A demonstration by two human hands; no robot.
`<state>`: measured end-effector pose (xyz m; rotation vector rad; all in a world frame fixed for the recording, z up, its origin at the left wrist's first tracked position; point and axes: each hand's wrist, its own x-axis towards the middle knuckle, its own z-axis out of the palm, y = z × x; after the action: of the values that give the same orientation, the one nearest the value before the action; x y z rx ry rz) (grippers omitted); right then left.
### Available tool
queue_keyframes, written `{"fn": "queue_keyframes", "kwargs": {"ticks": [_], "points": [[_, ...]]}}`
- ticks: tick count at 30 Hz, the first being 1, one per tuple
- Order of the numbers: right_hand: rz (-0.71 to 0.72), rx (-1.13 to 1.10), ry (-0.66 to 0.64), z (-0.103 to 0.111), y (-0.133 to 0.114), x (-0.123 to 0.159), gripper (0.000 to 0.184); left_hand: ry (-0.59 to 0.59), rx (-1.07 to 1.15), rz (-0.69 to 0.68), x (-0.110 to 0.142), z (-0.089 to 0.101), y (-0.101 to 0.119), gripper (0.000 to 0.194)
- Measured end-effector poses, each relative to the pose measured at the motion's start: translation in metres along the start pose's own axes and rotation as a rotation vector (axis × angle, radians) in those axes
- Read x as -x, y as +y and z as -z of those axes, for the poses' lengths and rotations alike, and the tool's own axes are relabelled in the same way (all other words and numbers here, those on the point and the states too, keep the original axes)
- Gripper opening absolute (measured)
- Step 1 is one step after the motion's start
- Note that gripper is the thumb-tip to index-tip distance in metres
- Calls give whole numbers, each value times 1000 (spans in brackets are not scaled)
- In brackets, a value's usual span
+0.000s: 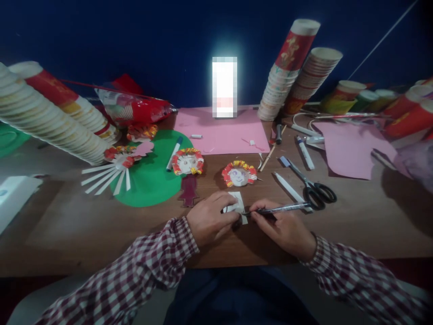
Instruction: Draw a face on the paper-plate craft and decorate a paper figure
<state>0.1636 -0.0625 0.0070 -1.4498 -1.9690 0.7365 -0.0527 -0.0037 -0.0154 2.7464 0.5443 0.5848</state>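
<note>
My left hand [211, 216] is closed on a small white paper piece [237, 201] and presses it to the brown table [84, 225] near the front edge. My right hand [284, 225] grips a thin black pen [280, 208], whose tip touches the paper's right side. Just beyond the paper lies a paper-cup face [239, 174] with a red and yellow fringe. A second fringed face [187, 161] on a dark red paper body lies to its left.
Black-handled scissors [313, 187] and markers [305, 152] lie right of my hands. Pink paper sheets [219, 131], a green paper disc [152, 174] and a cut cup with white strips [111, 174] lie behind. Tall paper cup stacks [291, 67] lean at the back and left [50, 117].
</note>
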Motion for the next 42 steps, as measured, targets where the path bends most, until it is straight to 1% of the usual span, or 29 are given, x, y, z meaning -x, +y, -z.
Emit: {"fn": "queue_keyframes", "kwargs": {"ticks": [4, 11, 17, 32, 36, 39, 42], "points": [[6, 15, -26, 1, -1, 0, 11, 4, 1, -3, -1, 0, 0, 15], [10, -7, -32, 3, -1, 0, 11, 30, 19, -1, 0, -1, 0, 14], [16, -4, -69, 1, 1, 1, 12, 14, 21, 7, 0, -2, 0, 14], [30, 9, -28, 0, 1, 1, 12, 30, 15, -2, -1, -1, 0, 12], [14, 4, -36, 0, 1, 1, 12, 28, 19, -7, -1, -1, 0, 12], [5, -22, -50, 1, -1, 1, 12, 26, 28, 6, -1, -2, -1, 12], [5, -38, -34, 2, -2, 0, 11, 25, 58, 31, -2, -1, -1, 13]]}}
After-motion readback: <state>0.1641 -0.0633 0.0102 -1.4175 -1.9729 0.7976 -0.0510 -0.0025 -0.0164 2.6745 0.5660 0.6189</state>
